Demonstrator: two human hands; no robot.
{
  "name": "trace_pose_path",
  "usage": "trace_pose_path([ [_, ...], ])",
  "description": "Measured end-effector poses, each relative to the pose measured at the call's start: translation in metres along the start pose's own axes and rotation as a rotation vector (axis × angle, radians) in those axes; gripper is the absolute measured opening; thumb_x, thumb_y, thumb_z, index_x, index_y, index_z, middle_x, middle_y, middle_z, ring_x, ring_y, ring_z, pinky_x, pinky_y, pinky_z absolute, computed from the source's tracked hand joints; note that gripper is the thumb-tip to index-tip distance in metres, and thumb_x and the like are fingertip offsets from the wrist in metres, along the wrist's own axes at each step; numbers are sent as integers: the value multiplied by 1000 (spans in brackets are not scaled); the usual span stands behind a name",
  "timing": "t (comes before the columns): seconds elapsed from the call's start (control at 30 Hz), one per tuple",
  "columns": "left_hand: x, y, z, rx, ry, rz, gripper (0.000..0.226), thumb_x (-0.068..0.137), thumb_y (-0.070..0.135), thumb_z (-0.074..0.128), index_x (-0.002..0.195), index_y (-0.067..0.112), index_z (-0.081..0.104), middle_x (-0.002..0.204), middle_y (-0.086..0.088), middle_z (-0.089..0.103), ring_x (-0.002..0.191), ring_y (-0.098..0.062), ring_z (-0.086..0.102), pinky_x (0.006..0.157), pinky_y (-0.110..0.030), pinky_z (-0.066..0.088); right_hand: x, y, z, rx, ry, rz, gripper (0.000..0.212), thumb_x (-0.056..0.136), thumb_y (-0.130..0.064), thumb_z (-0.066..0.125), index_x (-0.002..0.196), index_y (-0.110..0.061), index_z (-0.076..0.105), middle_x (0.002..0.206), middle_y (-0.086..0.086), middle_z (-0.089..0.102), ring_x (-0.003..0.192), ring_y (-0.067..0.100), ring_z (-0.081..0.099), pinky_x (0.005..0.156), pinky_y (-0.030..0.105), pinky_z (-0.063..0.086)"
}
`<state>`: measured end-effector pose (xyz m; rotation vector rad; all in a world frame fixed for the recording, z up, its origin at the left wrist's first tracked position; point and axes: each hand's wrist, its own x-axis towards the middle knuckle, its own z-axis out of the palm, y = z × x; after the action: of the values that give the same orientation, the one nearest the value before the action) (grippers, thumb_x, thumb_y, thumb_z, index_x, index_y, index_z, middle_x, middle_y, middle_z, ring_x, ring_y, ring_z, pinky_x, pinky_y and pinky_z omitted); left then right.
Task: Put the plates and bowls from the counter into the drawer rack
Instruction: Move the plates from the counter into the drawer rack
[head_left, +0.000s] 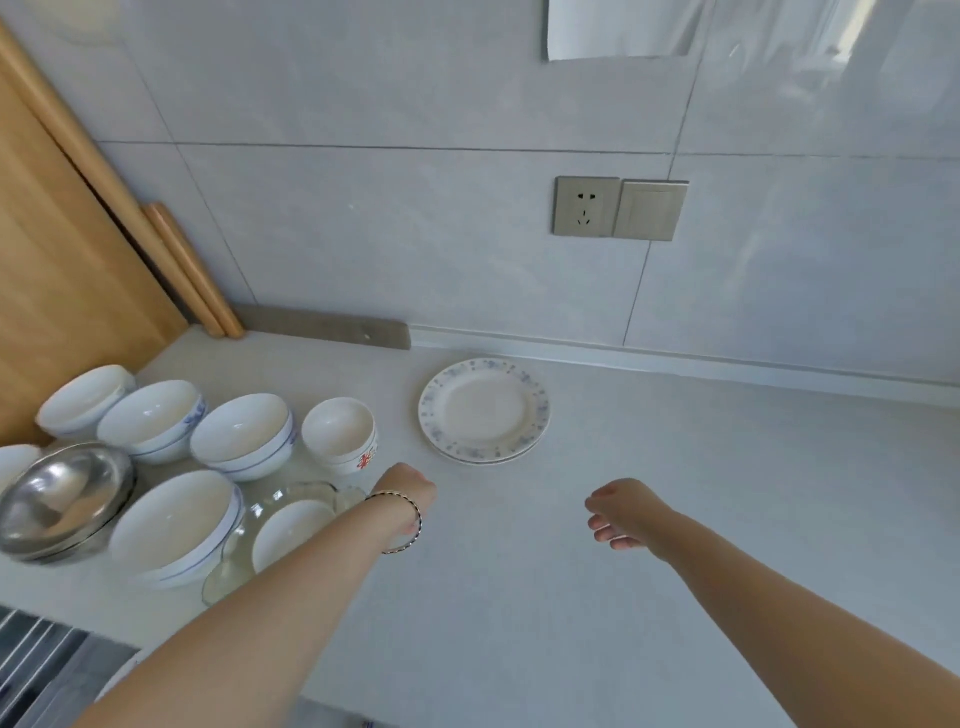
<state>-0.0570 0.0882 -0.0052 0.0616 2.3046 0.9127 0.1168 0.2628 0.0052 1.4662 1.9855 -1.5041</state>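
Observation:
A small stack of white plates with blue-speckled rims (484, 409) lies on the pale counter (675, 493) near the wall. Left of it stand several white bowls (244, 435), a small bowl with a red mark (340, 434), a large white bowl (174, 525), a glass dish holding a white bowl (283, 525) and a steel bowl (62, 496). My left hand (408, 491) hangs over the counter just below the plates, fingers curled under and hidden, holding nothing I can see. My right hand (623, 512) hovers to the right, fingers loosely bent, empty. The drawer rack (31, 654) shows at the bottom left.
A wooden board (62, 249) and rolling pins (182, 270) lean in the left corner. A grey strip (322, 327) lies along the wall base. A socket and switch (618, 208) sit on the tiled wall.

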Motion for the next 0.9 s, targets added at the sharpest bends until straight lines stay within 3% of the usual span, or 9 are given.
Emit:
trace_pose_path([
  [0.1, 56, 11, 4, -109, -40, -80, 29, 83, 1, 43, 109, 2, 55, 89, -10, 44, 83, -27, 49, 64, -25, 36, 53, -24, 8, 39, 35, 37, 29, 87, -4, 43, 95, -16, 17, 63, 5, 31, 52, 17, 33, 47, 16, 25],
  [0.13, 75, 17, 6, -120, -29, -96, 42, 85, 4, 44, 127, 3, 46, 93, -9, 45, 88, -27, 52, 65, -25, 38, 75, -31, 11, 45, 68, 47, 45, 87, -8, 45, 118, 11, 18, 65, 4, 37, 57, 20, 40, 49, 19, 31],
  [0.17, 92, 23, 7, -142, -19, -115, 48, 85, 8, 48, 132, 6, 40, 94, -8, 47, 93, -27, 54, 69, -27, 40, 91, -41, 14, 33, 92, 19, 35, 88, -13, 49, 122, -5, 51, 69, 5, 45, 66, 21, 48, 55, 24, 41],
  [0.2, 110, 27, 10, -135, -3, -110, 52, 86, 13, 51, 135, 7, 35, 94, -8, 48, 98, -27, 56, 73, -29, 40, 111, -49, 17, 35, 130, -8, 43, 89, -18, 52, 130, -7, 47, 77, 5, 53, 75, 22, 54, 66, 30, 49],
  [0.33, 171, 39, 17, -48, 58, -127, 53, 86, 11, 55, 134, 5, 34, 121, -16, 51, 108, -32, 53, 77, -27, 33, 176, -85, 27, -52, 205, -52, 58, 90, -33, 53, 140, -11, 36, 123, 15, 60, 103, 28, 60, 87, 34, 47],
  [0.4, 201, 41, 21, -110, 57, -119, 37, 84, 5, 50, 121, 3, 44, 98, -13, 57, 80, -28, 56, 66, -25, 37, 200, -98, 32, -38, 216, -47, 59, 91, -32, 52, 142, -10, 34, 131, 15, 56, 113, 32, 58, 91, 36, 46],
  [0.47, 220, 41, 28, -137, 45, -130, 33, 85, 5, 49, 117, -1, 51, 75, -6, 55, 60, -21, 51, 54, -24, 37, 216, -104, 36, -21, 222, -45, 53, 90, -27, 53, 138, -9, 38, 128, 15, 57, 108, 33, 59, 93, 39, 47],
  [0.67, 227, 46, 39, -73, 79, -107, 18, 87, 7, 52, 104, 8, 46, 115, -19, 61, 98, -31, 60, 83, -31, 44, 222, -102, 34, 192, 231, 4, 43, 84, -9, 59, 126, -5, 52, 120, 15, 61, 106, 33, 59, 86, 38, 50],
  [0.9, 157, 27, 31, -23, 36, -64, 15, 84, 3, 49, 97, 9, 43, 73, -1, 47, 64, -21, 48, 60, -28, 44, 157, -63, 31, 237, 213, -28, 44, 82, -4, 58, 125, -9, 50, 100, 5, 59, 89, 25, 57, 77, 35, 51],
])
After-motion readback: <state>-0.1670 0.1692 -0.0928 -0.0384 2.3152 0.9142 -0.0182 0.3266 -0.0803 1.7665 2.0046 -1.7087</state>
